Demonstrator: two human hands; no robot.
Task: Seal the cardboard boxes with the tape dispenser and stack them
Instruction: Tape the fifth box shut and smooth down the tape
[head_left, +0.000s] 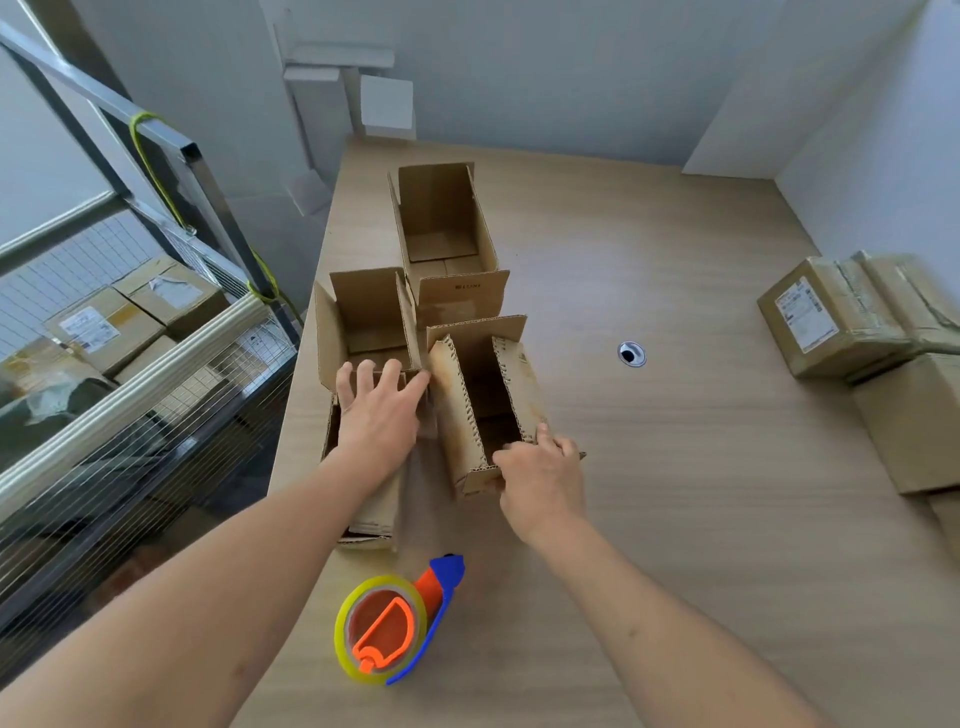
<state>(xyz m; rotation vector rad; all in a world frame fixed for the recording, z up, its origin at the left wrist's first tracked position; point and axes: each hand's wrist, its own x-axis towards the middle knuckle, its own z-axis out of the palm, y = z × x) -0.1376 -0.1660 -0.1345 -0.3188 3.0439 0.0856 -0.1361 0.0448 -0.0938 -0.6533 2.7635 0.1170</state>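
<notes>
Three open cardboard boxes stand on the wooden table. The far box has its flaps up. The left box is under my left hand, whose straight fingers press on its near flap. The near right box, worn and narrow, has its near flap pinched by my right hand. A tape dispenser with a yellow roll, orange core and blue handle lies flat on the table near me, between my forearms, and neither hand touches it.
Taped boxes with labels sit stacked at the table's right edge. A cable hole lies right of the open boxes. On the left a wire cage cart holds more parcels. White walls close the far side.
</notes>
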